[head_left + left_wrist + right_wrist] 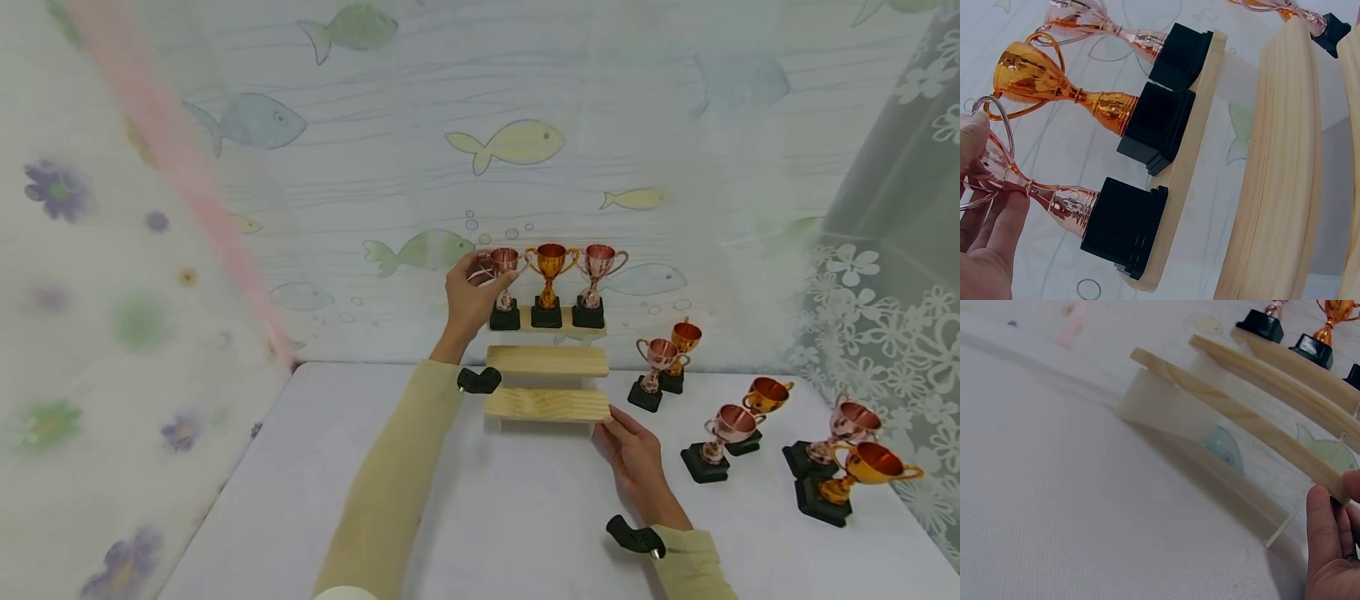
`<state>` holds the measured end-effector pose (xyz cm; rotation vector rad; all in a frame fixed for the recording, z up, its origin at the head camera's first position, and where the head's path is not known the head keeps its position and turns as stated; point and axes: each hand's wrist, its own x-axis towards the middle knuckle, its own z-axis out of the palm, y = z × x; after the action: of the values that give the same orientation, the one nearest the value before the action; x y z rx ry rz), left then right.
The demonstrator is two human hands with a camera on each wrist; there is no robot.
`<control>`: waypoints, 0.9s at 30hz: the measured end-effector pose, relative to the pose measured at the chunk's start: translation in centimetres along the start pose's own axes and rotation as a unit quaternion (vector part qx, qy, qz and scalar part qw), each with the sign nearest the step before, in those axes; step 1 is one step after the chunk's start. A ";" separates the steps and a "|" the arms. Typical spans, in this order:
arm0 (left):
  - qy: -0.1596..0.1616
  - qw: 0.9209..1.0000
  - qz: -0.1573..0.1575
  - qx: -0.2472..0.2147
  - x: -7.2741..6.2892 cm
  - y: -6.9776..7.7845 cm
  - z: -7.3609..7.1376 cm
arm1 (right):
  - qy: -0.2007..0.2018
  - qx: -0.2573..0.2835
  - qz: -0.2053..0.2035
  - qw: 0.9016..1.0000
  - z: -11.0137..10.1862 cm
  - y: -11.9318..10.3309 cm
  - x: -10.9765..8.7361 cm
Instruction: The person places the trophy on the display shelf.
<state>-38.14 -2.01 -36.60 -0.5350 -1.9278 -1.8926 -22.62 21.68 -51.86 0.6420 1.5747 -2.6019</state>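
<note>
My left hand [471,296] grips the cup of a rose-gold trophy [1069,209] at the left end of the top board. Its black base sits on that board, slightly over the front edge in the left wrist view. Beside it stand a gold trophy [551,275] and another rose-gold trophy [597,275]. My right hand [636,458] pinches the right end of the lowest board [1241,419] of the three-step wooden stand, thumb above and fingers beneath. The middle board [547,361] is bare.
On the table's right side stand several more trophies, among them a rose-gold trophy [731,429] and a gold trophy [862,471]. A fish-print curtain [510,100] hangs right behind the stand. The white table [517,517] extends forward and left.
</note>
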 end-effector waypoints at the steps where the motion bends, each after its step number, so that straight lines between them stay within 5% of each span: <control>1: 0.001 1.000 0.000 -0.001 0.0 0.0 0.1 | 0.000 0.000 -0.001 1.000 0.0 0.0 0.0; 27: 0.008 1.000 -0.016 -0.001 0.4 -0.1 0.7 | 0.000 -0.005 -0.006 1.000 0.0 0.1 0.1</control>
<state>-38.54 -1.29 -36.50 -0.4920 -1.9362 -1.9122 -22.66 21.63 -51.97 0.6343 1.5944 -2.6006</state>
